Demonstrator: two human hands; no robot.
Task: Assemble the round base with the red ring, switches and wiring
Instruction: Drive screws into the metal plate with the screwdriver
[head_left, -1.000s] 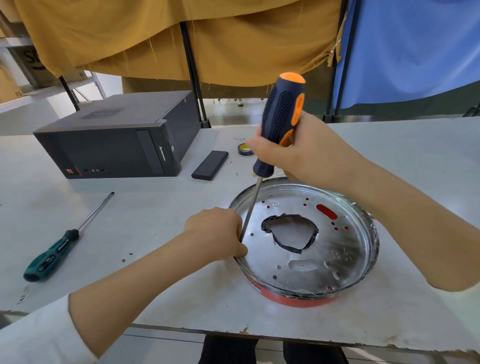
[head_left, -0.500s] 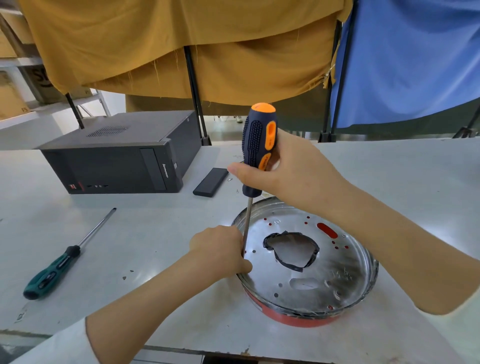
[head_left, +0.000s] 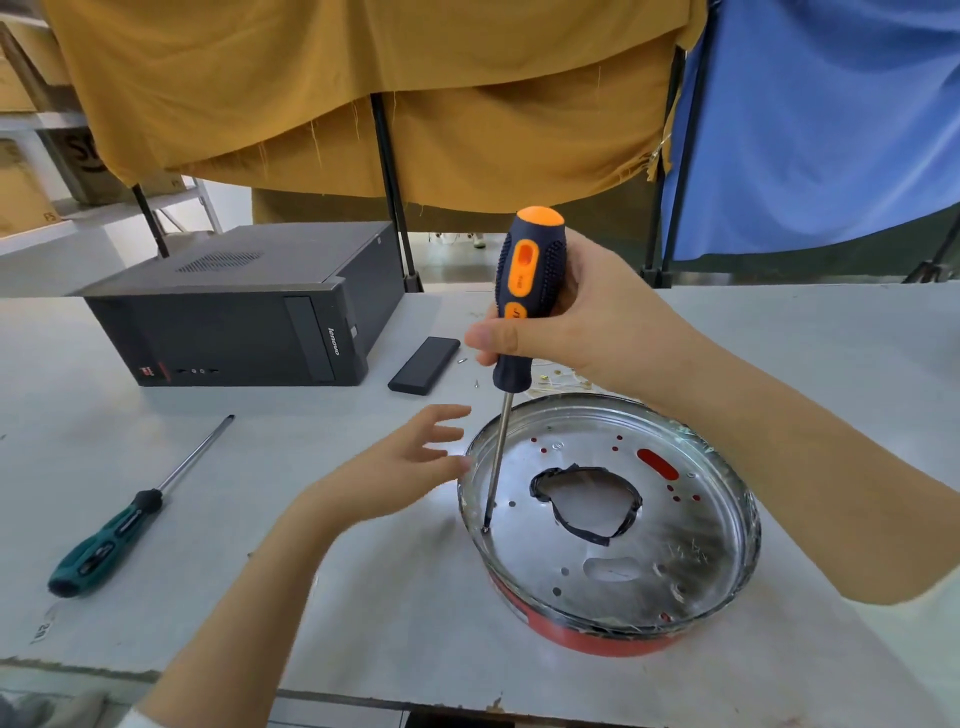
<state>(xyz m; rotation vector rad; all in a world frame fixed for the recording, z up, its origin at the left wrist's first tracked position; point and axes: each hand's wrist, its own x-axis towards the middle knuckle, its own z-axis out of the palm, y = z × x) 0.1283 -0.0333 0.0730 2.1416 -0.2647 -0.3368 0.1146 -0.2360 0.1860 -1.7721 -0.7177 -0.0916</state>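
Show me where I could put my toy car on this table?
Bare room lies between the green screwdriver and the round base, in front of the black computer. The table's far right is also bare. Behind the base it is crowded with small screws and bits.

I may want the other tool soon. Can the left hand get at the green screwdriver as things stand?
Probably yes. The left hand is open and holds nothing, and the green screwdriver lies alone on the table to its left, with nothing between them.
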